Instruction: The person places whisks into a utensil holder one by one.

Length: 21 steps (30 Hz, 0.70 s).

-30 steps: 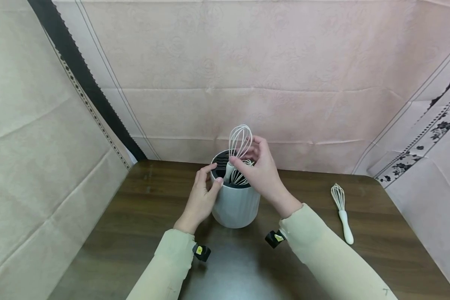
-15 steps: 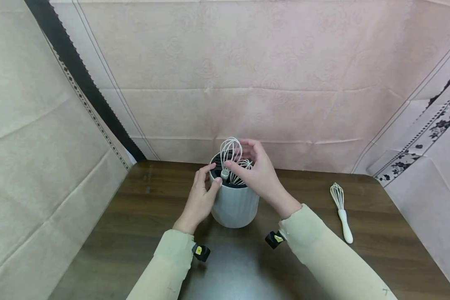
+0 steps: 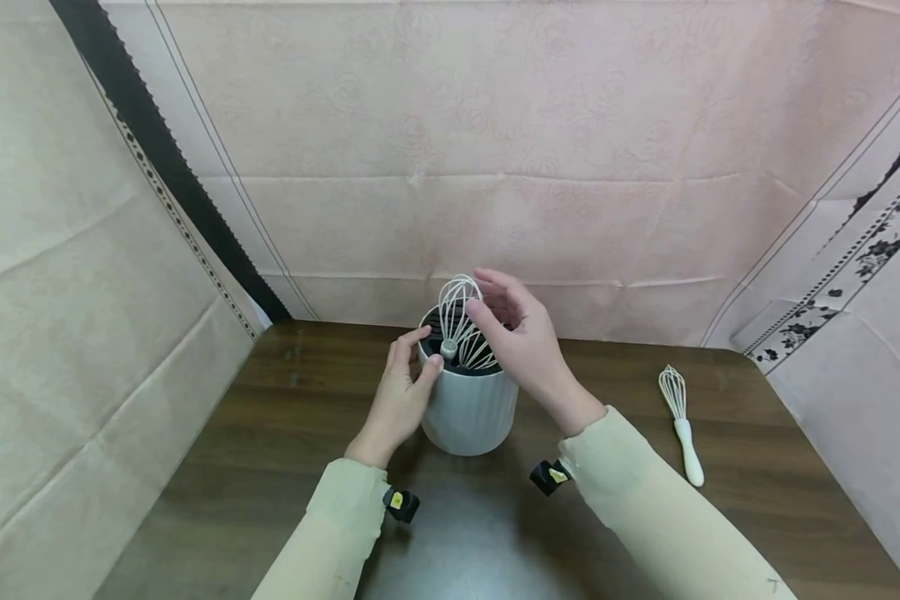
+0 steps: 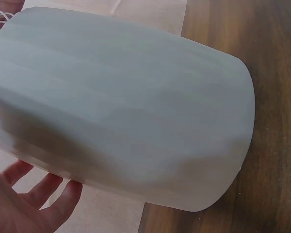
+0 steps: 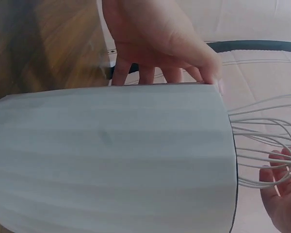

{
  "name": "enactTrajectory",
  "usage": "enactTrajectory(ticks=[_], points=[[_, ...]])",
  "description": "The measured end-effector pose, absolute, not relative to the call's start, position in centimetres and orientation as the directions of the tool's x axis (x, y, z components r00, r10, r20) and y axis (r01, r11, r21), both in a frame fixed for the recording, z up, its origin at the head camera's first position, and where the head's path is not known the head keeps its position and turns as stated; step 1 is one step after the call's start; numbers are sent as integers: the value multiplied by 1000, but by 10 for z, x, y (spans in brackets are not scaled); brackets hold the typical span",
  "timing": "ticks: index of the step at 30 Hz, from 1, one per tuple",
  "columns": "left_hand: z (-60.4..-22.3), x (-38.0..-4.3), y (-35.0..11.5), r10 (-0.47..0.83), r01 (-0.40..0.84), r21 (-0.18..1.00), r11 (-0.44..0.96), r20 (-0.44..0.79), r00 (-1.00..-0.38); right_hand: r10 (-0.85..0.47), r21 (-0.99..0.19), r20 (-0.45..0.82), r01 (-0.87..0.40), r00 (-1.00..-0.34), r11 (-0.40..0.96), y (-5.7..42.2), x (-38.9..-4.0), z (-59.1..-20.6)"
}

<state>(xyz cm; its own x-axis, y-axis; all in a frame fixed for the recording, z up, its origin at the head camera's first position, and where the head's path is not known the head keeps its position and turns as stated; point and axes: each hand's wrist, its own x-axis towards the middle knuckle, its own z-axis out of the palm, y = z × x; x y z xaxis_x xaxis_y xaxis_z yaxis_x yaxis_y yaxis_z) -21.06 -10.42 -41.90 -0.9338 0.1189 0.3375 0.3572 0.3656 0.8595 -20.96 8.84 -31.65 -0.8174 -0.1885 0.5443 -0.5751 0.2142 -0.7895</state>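
Note:
A pale ribbed utensil holder point(image 3: 471, 417) with a dark slotted insert stands upright on the table. My left hand point(image 3: 401, 392) grips its left side, thumb and fingers at the rim. One white whisk point(image 3: 450, 321) stands in it, wire loops up, its handle hidden inside. A second whisk point(image 3: 476, 354) sits just to the right of it, lower down. Beside the loops is my right hand point(image 3: 523, 337), fingers loosely bent and parted from the thumb, holding nothing. In the right wrist view, the fingers point(image 5: 276, 174) of that hand lie near the wires.
A third whisk point(image 3: 682, 425) with a white handle lies at the right of the brown wooden table point(image 3: 285, 500). Pale cloth point(image 3: 495, 125) hangs behind the table and at both sides.
The standing whisk has gone down into the holder and slightly left. My right hand has let go of it and drawn a little away to the right. The left hand has stayed put.

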Motion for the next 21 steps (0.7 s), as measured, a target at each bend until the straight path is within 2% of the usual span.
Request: enactTrajectory(ticks=[10, 21], points=[[-419, -210, -102, 118, 349, 852, 391, 330, -937, -287, -832, 322, -414, -902, 368, 87, -204, -314], [-420, -211, -103, 122, 352, 852, 389, 331, -936, -220, -838, 423, -472, -879, 273, 111, -207, -322]])
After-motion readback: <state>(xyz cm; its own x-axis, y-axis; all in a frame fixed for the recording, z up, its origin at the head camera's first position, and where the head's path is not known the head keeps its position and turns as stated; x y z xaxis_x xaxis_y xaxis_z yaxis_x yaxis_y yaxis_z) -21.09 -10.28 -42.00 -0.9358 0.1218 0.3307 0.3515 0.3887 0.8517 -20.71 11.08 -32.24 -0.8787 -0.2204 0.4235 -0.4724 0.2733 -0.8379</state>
